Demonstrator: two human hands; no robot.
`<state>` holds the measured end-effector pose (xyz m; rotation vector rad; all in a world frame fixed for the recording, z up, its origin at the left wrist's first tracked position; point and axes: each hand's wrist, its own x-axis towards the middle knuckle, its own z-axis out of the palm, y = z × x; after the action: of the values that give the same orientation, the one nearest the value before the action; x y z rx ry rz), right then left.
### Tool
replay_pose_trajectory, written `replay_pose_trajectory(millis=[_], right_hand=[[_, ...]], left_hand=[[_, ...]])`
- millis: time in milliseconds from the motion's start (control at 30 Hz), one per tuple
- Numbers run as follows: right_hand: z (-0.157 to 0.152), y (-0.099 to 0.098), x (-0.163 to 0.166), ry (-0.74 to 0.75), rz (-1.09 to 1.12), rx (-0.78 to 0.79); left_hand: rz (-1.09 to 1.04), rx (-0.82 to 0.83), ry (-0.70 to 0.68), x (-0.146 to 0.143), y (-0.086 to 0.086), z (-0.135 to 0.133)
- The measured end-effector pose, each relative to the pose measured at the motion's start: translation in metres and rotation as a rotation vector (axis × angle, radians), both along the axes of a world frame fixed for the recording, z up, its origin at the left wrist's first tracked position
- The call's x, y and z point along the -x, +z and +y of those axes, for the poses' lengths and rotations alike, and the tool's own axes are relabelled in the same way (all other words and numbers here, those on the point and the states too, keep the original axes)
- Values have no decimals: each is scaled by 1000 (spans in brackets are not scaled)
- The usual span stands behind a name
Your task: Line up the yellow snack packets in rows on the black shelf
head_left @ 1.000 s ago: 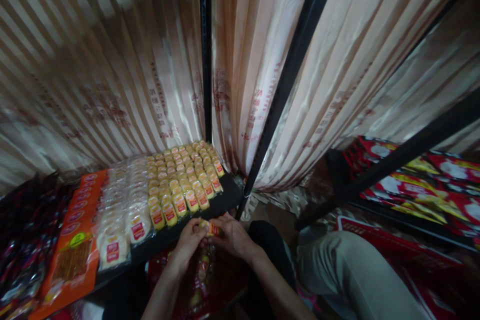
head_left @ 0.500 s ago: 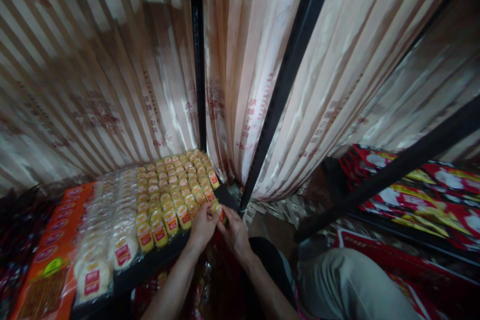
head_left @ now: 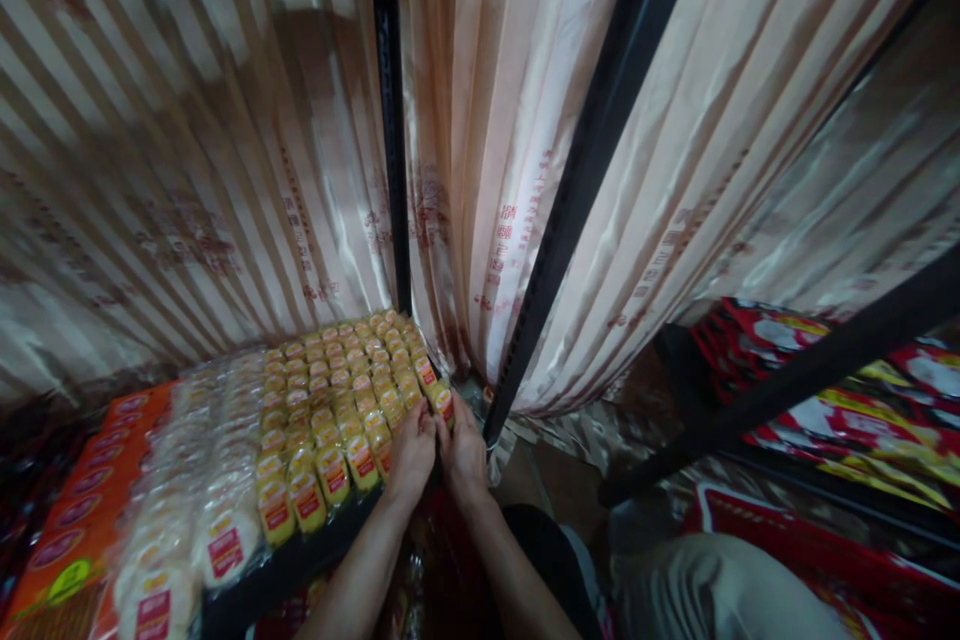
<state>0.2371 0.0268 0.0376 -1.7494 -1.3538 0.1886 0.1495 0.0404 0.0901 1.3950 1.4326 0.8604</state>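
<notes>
My right hand (head_left: 463, 448) is closed around a small yellow wrapped snack pack (head_left: 444, 404) with a red label, at the right end of the shelf. Right beside it, my left hand (head_left: 412, 452) has its fingers drawn together; whether anything is between them is hidden. Rows of the same yellow packs (head_left: 330, 468) stand upright to the left of my hands, labels facing out. My left hand covers part of the nearest row.
Clear-wrapped round white packs (head_left: 225, 542) and an orange snack packet (head_left: 71, 520) lie farther left on the black shelf (head_left: 300, 560). Black posts (head_left: 581, 170) rise in front of pleated curtains (head_left: 480, 120). Red bags (head_left: 825, 410) sit on another shelf at right. My knee (head_left: 712, 585) is below.
Both hands have moved with the yellow pack from in front of the shelf's edge to its right end, against the rows. The view has shifted slightly.
</notes>
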Motion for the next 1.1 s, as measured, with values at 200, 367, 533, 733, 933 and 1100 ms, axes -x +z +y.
replay_pose_trajectory(millis=[200,367,533,733,933,1100], right_hand=[[22,-1,0,9,-4,22],[32,1,-1,17,-16,50],[39,2,-2,33,-17,16],[47,-13,-4,40,34,17],[51,-21,-5,57,96,-27],[51,-23,-2,102,181,-1]], left_hand=[[39,51,-13,0,-4,5],[54,29,-45,-1,-4,7],[58,51,-38,0,-2,6],[52,29,-36,3,-9,7],[47,-20,-33,2,-16,10],[60,-12,-17,1,-14,9]])
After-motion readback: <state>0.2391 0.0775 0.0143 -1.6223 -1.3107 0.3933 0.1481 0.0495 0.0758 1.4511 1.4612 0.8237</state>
